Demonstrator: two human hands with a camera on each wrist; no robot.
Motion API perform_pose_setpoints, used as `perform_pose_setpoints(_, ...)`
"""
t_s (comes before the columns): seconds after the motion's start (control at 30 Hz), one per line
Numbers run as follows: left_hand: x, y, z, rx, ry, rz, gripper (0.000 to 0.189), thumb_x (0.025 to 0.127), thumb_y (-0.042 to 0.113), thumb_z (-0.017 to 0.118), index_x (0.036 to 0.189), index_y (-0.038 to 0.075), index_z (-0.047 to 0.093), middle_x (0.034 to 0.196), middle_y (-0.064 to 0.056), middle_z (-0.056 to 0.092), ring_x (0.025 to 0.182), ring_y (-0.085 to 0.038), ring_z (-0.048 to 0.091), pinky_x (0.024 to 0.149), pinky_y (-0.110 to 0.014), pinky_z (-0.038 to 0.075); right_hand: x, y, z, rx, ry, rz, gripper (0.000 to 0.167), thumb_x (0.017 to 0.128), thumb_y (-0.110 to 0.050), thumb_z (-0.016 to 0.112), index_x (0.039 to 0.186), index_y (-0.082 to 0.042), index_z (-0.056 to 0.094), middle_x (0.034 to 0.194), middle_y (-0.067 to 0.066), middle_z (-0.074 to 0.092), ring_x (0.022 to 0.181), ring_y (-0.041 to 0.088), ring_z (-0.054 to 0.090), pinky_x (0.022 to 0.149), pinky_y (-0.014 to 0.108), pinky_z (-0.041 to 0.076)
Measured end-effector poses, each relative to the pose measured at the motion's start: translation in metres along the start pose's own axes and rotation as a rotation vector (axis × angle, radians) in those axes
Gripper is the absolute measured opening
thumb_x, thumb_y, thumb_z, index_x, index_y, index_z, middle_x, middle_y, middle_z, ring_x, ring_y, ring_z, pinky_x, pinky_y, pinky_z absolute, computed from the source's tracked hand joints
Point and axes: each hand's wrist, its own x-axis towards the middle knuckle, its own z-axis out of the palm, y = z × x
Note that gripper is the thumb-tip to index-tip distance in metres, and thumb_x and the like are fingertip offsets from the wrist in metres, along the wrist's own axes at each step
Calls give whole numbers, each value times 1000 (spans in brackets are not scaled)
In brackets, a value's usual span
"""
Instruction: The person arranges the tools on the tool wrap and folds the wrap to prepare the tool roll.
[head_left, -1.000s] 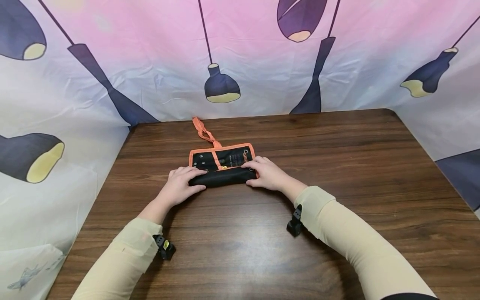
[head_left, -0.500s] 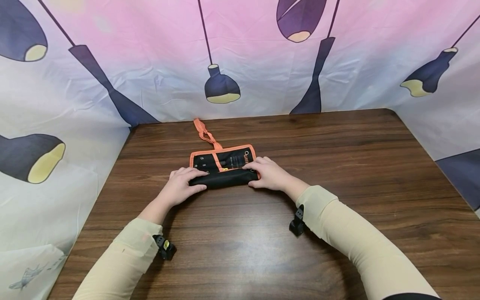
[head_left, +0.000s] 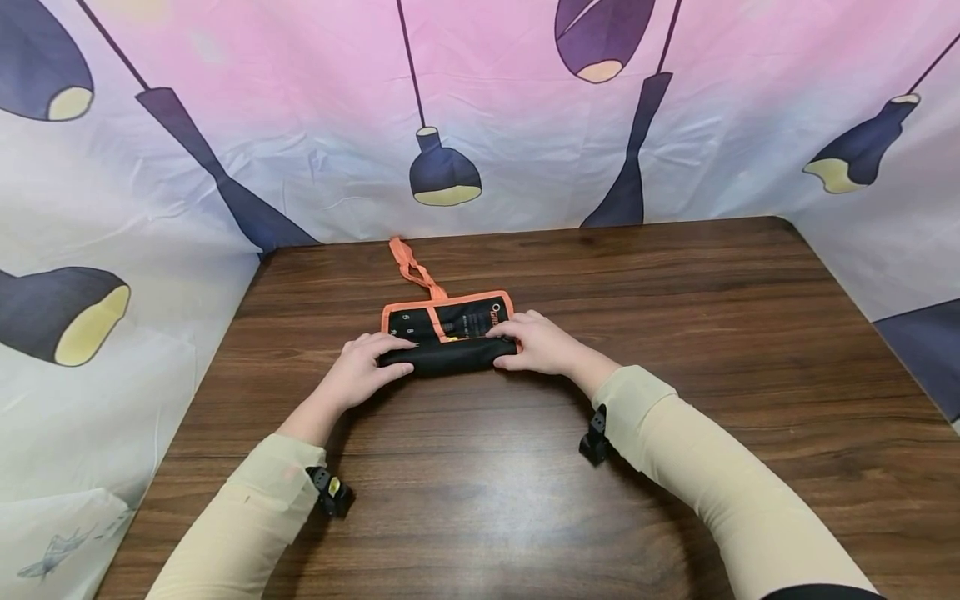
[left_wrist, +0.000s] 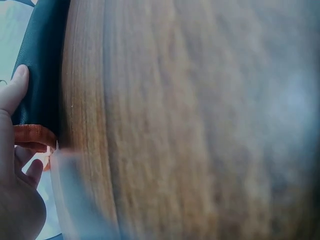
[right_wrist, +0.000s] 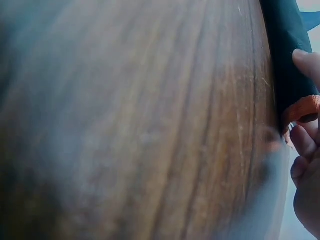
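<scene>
A black tool roll (head_left: 450, 357) with orange edging lies partly rolled up on the table, its near side a thick roll and its far flap (head_left: 472, 317) flat with printed numbers and lettering. My left hand (head_left: 358, 371) grips the roll's left end, thumb along the near side and fingers over the top. At the other end my right hand (head_left: 542, 344) holds it the same way. Both wrist views show a thumb pressed on the black fabric (left_wrist: 44, 65) near the orange-trimmed end (right_wrist: 302, 107). Whatever is inside the roll is hidden.
An orange tie strap (head_left: 408, 267) runs from the flap toward the back edge of the brown wooden table (head_left: 675, 317). Behind and beside the table hangs a cloth (head_left: 510, 117) printed with lamps. A small black camera (head_left: 330, 492) sits on each wrist.
The roll and the right hand have shifted very slightly to the right. Both hands keep their hold on the ends.
</scene>
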Motion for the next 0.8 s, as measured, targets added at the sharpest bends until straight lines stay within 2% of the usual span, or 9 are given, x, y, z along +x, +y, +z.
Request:
perform_pose_setpoints(0.27, 2, 1, -2, -23, -18, -37, 36, 88, 35, 65, 120, 17, 64, 123, -9, 58, 118, -29, 44, 96, -55, 23, 4, -2, 1, -4, 16, -4, 48, 85, -44, 64, 126, -18, 60, 124, 7, 55, 112, 26, 46, 94, 41, 36)
perform_pose_setpoints(0.63, 1, 4, 2, 2, 7, -1, 35, 87, 32, 67, 118, 16, 65, 123, -8, 59, 123, -30, 42, 97, -55, 21, 6, -2, 4, 8, 56, -6, 35, 94, -38, 55, 121, -17, 64, 117, 5, 60, 105, 23, 50, 91, 38, 39)
perform_pose_setpoints(0.8, 3, 4, 2, -20, 18, -20, 34, 89, 33, 64, 118, 15, 65, 122, -9, 59, 122, -31, 43, 99, -56, 20, 7, -1, 5, -15, 35, 8, 46, 87, -45, 61, 125, -17, 61, 121, 6, 57, 108, 23, 48, 93, 39, 38)
